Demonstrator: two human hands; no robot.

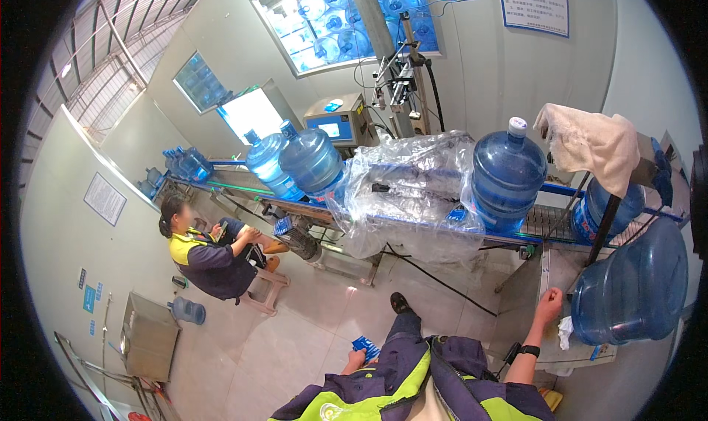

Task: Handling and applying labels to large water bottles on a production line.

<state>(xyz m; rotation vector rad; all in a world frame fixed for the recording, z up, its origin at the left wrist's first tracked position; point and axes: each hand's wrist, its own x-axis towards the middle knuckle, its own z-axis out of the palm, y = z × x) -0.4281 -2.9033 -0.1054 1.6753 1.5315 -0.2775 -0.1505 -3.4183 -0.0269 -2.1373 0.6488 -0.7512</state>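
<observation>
Low in front of my body, my left hand (357,360) grips blue printed labels (365,346) that bear white writing. My right hand (549,305) is over a metal stand (560,260) on the right, fingers curled; whether anything is between them is too small to tell. Next to it are a crumpled white tissue (565,332) and a large blue plastic water jug (628,288) lying tilted. On the conveyor (553,222) ahead, a filled water jug (509,180) with a white cap stands upright. Clear plastic sheeting (412,200) covers the section to its left.
Two more jugs (310,164) stand on the line near a machine with a screen (332,123). A seated person (213,249) on a plastic stool (268,291) is at the left. A cloth (592,139) drapes over a post at the right. A cable (442,283) hangs below the conveyor.
</observation>
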